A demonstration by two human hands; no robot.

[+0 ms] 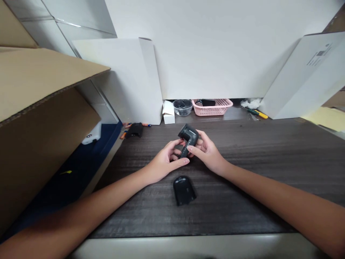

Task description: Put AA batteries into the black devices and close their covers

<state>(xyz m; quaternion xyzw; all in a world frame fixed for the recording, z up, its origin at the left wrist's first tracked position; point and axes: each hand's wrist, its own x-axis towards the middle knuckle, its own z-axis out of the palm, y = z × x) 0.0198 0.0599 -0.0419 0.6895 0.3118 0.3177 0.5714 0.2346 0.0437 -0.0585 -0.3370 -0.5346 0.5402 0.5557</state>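
Note:
A black L-shaped handheld device (190, 133), with a ribbed round end and small light lettering, is held up over the middle of the table between both hands. My left hand (172, 158) has its fingers closed round the lower left side of the handle, thumb beneath. On the other side my right hand (206, 149) grips it, the thumb lying on the handle's front and the fingers partly hidden behind. Just below the hands, a curved black plastic cover (184, 190) rests on the dark wood-grain table (242, 205).
Along the back stand a small white box (168, 113), a clear bowl (183, 108) and a pink basket (212, 108) with dark items inside. A yellow-and-black tool (260, 114) lies right. At left are a black plastic piece (135, 130), several orange-and-blue cylinders and a cardboard box (48, 144).

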